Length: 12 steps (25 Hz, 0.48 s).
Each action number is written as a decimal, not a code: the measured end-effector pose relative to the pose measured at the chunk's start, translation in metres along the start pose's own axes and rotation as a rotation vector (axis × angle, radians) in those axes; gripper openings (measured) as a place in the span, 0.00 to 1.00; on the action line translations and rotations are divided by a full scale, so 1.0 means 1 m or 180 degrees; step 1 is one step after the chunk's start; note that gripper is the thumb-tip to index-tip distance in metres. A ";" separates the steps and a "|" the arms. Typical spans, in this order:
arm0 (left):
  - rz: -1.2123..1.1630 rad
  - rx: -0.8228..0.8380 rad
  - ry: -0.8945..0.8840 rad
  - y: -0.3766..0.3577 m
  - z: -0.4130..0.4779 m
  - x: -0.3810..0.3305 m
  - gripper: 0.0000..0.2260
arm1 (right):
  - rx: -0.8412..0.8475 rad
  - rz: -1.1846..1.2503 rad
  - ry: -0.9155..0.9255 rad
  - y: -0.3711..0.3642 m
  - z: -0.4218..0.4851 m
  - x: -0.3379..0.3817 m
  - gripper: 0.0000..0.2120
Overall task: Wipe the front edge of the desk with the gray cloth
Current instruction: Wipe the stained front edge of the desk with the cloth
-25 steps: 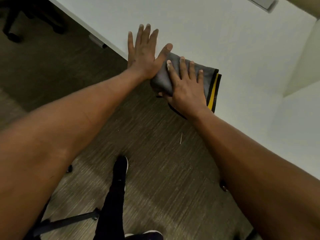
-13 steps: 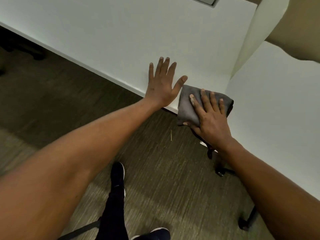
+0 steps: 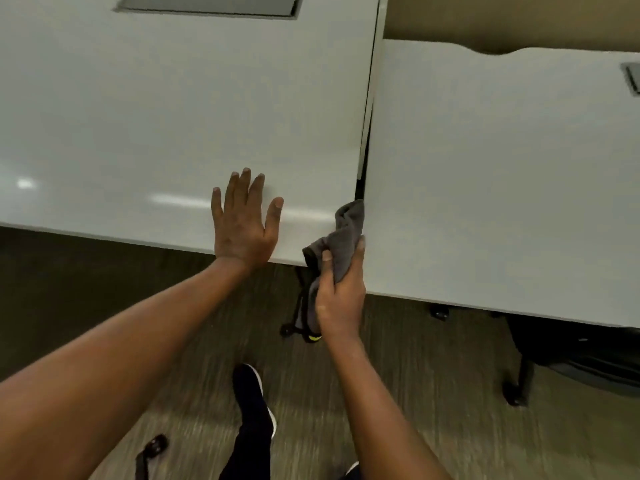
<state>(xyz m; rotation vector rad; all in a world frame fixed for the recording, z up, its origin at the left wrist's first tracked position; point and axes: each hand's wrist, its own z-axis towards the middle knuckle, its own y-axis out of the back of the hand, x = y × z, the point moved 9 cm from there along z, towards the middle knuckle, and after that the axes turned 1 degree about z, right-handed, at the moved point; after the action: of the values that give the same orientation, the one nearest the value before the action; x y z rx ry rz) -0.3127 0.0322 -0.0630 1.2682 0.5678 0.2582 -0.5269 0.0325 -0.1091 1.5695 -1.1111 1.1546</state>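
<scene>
My left hand (image 3: pixel 244 226) lies flat, empty; my right hand (image 3: pixel 337 289) has bunched the gray cloth (image 3: pixel 341 244) at the counter (image 3: pixel 173 133) corner, so the edge pass looks finished.

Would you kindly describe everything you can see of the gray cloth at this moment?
The gray cloth looks soft, like microfibre, and is bunched and creased rather than flat. The right hand grips it, thumb across its front, at the right front corner of the white desk, beside the gap to the neighbouring desk. Its upper end rises above the fingers; a lower part hangs below the edge, where a dark trim and a yellow spot show.
</scene>
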 end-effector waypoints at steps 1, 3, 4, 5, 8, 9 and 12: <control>-0.0006 0.0001 -0.0002 0.000 0.001 0.000 0.31 | -0.0121 0.0161 -0.0209 0.001 0.003 -0.002 0.26; 0.0008 0.0003 0.0002 -0.001 0.002 -0.001 0.30 | -0.0211 0.0300 -0.0503 0.003 0.013 -0.004 0.16; -0.0004 -0.0003 0.0000 -0.001 0.001 -0.002 0.30 | -0.0199 0.0215 -0.0569 0.004 0.018 -0.004 0.11; -0.0033 -0.0015 -0.0009 -0.001 0.001 -0.002 0.30 | -0.0168 0.0047 -0.0612 0.005 0.022 -0.001 0.09; -0.0061 -0.0067 -0.0047 -0.002 0.002 -0.002 0.29 | 0.0051 -0.0587 -0.0641 0.005 0.045 0.012 0.15; -0.0047 -0.0059 -0.0053 -0.003 0.003 -0.001 0.29 | 0.0085 -0.0732 -0.0616 0.004 0.063 0.018 0.18; 0.0029 -0.0047 -0.0069 -0.005 0.004 0.001 0.29 | 0.0077 -0.0917 -0.0622 -0.004 0.135 0.042 0.24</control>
<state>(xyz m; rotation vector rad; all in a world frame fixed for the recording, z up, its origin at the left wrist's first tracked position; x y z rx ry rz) -0.3104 0.0283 -0.0678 1.2583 0.5409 0.2553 -0.4889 -0.1034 -0.0949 1.8228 -0.9566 0.8394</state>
